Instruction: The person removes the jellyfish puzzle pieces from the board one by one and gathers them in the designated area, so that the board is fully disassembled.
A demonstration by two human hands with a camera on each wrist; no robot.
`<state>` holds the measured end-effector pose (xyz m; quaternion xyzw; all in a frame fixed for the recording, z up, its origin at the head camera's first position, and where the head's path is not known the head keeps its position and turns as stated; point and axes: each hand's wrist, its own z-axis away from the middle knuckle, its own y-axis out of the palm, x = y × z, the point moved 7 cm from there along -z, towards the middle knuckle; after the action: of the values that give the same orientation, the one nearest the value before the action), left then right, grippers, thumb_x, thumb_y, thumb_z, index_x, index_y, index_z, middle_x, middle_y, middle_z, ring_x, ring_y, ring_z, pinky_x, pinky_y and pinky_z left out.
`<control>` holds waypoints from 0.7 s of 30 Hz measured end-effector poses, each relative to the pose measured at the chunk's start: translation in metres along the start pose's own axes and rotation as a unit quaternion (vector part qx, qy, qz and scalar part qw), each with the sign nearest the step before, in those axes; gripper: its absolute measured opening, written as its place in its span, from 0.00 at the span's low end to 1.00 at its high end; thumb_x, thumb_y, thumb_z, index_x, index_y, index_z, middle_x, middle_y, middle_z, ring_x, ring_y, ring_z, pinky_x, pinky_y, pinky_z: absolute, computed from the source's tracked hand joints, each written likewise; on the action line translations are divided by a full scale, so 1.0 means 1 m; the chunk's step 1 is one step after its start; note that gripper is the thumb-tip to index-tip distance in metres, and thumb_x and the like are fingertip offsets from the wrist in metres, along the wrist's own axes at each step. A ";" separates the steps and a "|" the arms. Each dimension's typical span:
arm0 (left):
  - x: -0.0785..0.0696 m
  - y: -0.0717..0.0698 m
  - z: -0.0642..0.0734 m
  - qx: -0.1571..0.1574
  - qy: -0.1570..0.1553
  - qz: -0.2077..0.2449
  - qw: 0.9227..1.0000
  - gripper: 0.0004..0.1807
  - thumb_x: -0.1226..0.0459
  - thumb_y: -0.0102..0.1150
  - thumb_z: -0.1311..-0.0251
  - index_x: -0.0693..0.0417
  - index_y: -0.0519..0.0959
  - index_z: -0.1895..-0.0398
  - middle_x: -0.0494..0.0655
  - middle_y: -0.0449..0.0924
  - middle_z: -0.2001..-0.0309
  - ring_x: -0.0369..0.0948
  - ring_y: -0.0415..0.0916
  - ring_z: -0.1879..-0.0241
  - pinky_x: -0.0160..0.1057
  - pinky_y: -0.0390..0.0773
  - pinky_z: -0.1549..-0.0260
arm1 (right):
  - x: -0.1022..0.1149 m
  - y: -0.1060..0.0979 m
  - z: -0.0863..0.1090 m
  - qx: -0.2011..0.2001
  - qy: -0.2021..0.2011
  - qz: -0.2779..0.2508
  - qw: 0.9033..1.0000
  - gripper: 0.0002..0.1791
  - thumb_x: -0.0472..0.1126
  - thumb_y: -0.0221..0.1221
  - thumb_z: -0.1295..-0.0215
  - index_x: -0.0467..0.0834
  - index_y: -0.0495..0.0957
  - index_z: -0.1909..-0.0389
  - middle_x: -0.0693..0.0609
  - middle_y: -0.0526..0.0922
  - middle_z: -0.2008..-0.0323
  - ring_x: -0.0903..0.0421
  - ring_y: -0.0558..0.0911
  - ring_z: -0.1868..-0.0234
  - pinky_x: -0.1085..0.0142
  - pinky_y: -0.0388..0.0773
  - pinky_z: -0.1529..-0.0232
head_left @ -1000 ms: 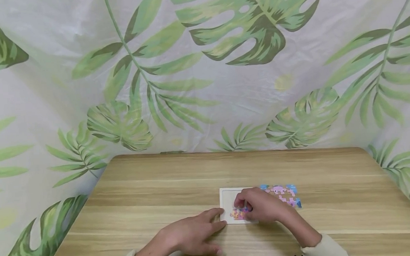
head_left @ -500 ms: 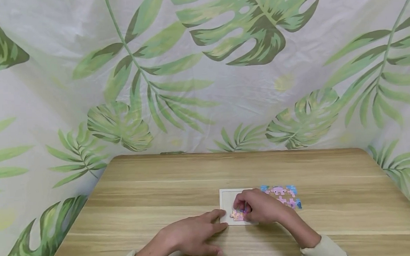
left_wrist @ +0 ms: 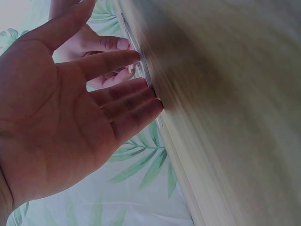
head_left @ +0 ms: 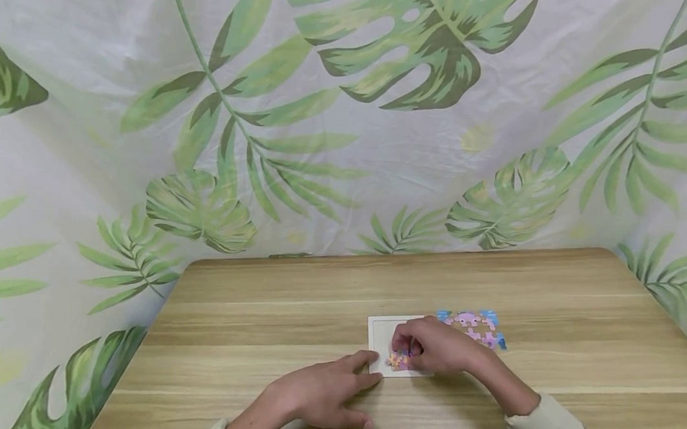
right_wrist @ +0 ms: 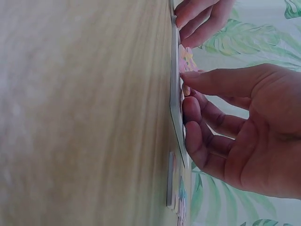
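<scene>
A white puzzle tray (head_left: 383,332) lies flat on the table, with several joined jigsaw pieces (head_left: 398,362) in pink, yellow and purple near its lower edge. My left hand (head_left: 323,390) has its fingers extended, two fingertips resting on the tray's left border; its palm shows in the left wrist view. Over the tray's right part, my right hand (head_left: 434,347) pinches a small puzzle piece (right_wrist: 186,89) between thumb and fingers, low at the tray's surface. That hand covers much of the tray's right side in the head view.
Right of the tray lie several pink and blue puzzle pieces (head_left: 467,318), loosely grouped on the wooden table (head_left: 256,323). A leaf-patterned cloth (head_left: 318,177) hangs behind the table's far edge.
The tray and my left fingertips have shifted very slightly toward me. My right hand stays almost in place over the joined pieces, its fingers moving only a little.
</scene>
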<state>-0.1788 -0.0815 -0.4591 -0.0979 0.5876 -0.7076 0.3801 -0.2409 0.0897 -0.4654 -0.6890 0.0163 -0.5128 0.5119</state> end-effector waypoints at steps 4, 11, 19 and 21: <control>0.000 0.001 0.000 0.001 -0.003 0.001 1.000 0.40 0.39 0.64 0.29 0.45 0.72 0.21 0.50 0.60 0.16 0.44 0.66 0.21 0.44 0.74 0.26 | 0.000 0.000 0.001 0.001 0.011 -0.032 0.999 0.13 0.23 0.62 0.34 0.44 0.84 0.59 0.54 0.85 0.70 0.66 0.77 0.72 0.72 0.77 0.69; 0.000 0.000 0.000 0.003 -0.007 0.003 1.000 0.40 0.38 0.64 0.30 0.44 0.72 0.20 0.49 0.59 0.16 0.44 0.67 0.21 0.44 0.75 0.26 | -0.001 -0.005 0.004 -0.004 0.013 -0.081 0.997 0.10 0.28 0.60 0.29 0.45 0.87 0.60 0.54 0.85 0.70 0.65 0.78 0.72 0.71 0.78 0.69; 0.002 0.001 -0.002 0.011 -0.014 0.008 1.000 0.41 0.37 0.65 0.31 0.42 0.71 0.20 0.47 0.58 0.15 0.44 0.67 0.21 0.44 0.75 0.27 | -0.007 -0.016 0.014 -0.001 0.015 -0.106 0.994 0.07 0.32 0.62 0.27 0.45 0.87 0.59 0.54 0.87 0.67 0.64 0.78 0.70 0.71 0.77 0.67; 0.001 0.001 -0.002 0.008 -0.013 0.005 1.000 0.41 0.37 0.65 0.31 0.43 0.71 0.20 0.48 0.59 0.15 0.44 0.67 0.21 0.44 0.75 0.27 | -0.009 -0.019 0.018 -0.006 0.017 -0.105 0.994 0.07 0.33 0.62 0.28 0.46 0.87 0.59 0.54 0.86 0.67 0.64 0.78 0.69 0.71 0.77 0.66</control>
<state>-0.1803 -0.0804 -0.4615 -0.1011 0.5771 -0.7092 0.3921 -0.2418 0.1161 -0.4573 -0.6808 -0.0439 -0.5754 0.4512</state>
